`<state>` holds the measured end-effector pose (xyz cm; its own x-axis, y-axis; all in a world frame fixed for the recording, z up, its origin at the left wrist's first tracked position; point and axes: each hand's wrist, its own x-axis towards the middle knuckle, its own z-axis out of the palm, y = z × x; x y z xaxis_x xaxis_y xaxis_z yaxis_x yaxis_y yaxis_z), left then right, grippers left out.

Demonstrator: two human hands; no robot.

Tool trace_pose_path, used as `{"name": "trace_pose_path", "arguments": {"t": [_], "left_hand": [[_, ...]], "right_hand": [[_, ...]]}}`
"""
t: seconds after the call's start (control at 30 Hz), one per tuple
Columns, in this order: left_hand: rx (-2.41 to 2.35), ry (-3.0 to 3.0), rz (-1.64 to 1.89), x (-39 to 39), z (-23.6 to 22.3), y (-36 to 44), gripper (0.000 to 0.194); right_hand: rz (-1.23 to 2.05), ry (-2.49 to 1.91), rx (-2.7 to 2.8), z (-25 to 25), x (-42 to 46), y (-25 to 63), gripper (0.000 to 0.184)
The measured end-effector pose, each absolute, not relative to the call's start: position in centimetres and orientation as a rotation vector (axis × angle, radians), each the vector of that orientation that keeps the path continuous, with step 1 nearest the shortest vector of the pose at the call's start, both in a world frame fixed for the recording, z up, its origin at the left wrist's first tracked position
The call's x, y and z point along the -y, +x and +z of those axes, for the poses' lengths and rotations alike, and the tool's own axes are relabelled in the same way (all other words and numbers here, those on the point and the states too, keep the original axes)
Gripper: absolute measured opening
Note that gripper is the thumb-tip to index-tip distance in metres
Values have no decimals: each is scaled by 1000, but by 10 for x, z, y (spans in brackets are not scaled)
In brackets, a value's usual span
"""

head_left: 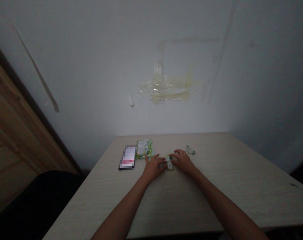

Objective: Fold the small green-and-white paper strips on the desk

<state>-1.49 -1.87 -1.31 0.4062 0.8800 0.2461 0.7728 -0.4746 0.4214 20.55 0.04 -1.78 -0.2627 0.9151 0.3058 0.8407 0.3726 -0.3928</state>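
Fingers (pixel 173 155) of the right hand are curled over the upper end of a small green-and-white sachet (pixel 169 163), while the fingers (pixel 163 160) of the left hand are brought in against its left side; whether it is firmly pinched or only touched cannot be told from this head view. The sachet is held or pressed between the left hand (pixel 153 167) and the right hand (pixel 182 161), close above the pale wood-grain counter (pixel 253 166), toward its far half. One digit of the left hand is extended apart from the others, toward the lower edge of a larger green-and-white packet (pixel 144 148), which lies flat just beyond that hand. Beside the packet on its left, a flat object (pixel 127 157) is laid down, its surface pixelated and unreadable. A small, partly clear scrap with green markings (pixel 190 150) lies beyond the right hand, well apart from the sachet. Behind the counter, a white wall (pixel 241 73) is marked by a patch of yellowed tape (pixel 166 88). With an item this small and light, control is judged to be best kept by the fingertips at its edges, with the wrists low and steady, so that it is neither crumpled nor pushed into the larger packet.
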Motion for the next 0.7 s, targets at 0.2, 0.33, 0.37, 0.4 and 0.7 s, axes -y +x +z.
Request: {"name": "trace_pose_path", "arguments": {"t": [0.2,0.33,0.37,0.4,0.7], "left_hand": [[-1448,2432,665,19,-14,-14,23],[-1441,2438,673,20,-13,-14,22],[-1443,2446,669,20,-13,-14,22],[-1448,2455,666,20,-13,-14,23],[-1599,2516,650,19,-18,-14,50]], "right_hand": [[93,-1535,2193,-21,-1,203,38],[50,-1536,2225,-23,2,202,44],[51,-1529,2233,-24,3,202,44],[57,-1516,2238,-24,4,203,43],[189,-1357,2084,-32,-2,211,34]]}}
